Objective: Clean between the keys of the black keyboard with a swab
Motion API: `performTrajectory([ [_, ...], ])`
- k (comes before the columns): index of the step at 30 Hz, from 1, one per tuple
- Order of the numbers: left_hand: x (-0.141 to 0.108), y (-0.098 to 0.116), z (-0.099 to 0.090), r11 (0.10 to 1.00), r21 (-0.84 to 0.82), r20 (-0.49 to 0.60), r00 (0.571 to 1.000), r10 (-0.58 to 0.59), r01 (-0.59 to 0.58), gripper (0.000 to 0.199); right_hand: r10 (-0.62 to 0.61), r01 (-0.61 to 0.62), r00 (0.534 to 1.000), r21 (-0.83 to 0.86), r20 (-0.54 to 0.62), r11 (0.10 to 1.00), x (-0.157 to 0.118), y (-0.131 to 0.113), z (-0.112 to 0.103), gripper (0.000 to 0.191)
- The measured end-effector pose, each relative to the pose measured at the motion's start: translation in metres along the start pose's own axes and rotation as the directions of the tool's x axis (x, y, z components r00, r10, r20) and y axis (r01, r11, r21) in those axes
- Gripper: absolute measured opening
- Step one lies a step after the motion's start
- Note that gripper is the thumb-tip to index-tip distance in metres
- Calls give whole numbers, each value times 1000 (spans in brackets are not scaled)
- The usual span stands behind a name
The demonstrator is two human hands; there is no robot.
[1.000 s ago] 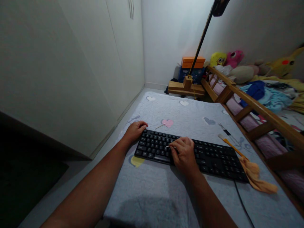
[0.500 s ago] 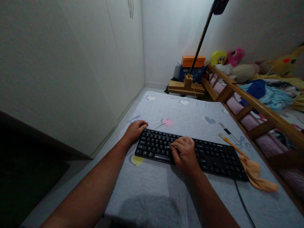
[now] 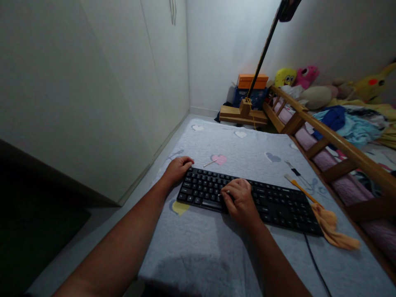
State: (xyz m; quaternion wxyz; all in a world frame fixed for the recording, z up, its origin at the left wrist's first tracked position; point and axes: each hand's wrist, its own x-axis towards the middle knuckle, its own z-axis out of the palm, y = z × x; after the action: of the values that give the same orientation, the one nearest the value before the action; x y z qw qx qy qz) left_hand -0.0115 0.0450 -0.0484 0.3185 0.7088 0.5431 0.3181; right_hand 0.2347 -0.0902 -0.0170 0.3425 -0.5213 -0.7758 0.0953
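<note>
A black keyboard (image 3: 202,187) lies slightly aslant on the cloth-covered surface. At its upper left corner, my left hand (image 3: 178,168) is closed against the edge, with the thumb near the corner keys. My right hand (image 3: 239,200) is over the middle keys, its fingers pinched round a thin cotton swab (image 3: 220,194) whose white tip pokes out to the left. Most of that swab is hidden by the fingers. A second cotton swab (image 3: 210,163) lies just beyond the keyboard, across a pink heart print.
Right of the keyboard lie a brush (image 3: 298,187) with an orange handle, a wire tool (image 3: 296,171) with a black middle, and an orange cloth (image 3: 329,227). A cable (image 3: 314,258) runs toward me. A wooden bed rail (image 3: 343,140) borders the right, a pale cupboard (image 3: 130,95) the left.
My right hand has shifted very slightly over the keys, with the swab tip still showing. My left hand stays at the keyboard's corner. The whole view has moved a little.
</note>
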Motion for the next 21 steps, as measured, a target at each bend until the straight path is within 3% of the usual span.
performTrajectory([
  [21, -2, 3, -1, 1000, 13, -1, 1000, -2, 2, 31, 12, -12, 1000, 49, 7, 999, 1, 0, -1, 16],
])
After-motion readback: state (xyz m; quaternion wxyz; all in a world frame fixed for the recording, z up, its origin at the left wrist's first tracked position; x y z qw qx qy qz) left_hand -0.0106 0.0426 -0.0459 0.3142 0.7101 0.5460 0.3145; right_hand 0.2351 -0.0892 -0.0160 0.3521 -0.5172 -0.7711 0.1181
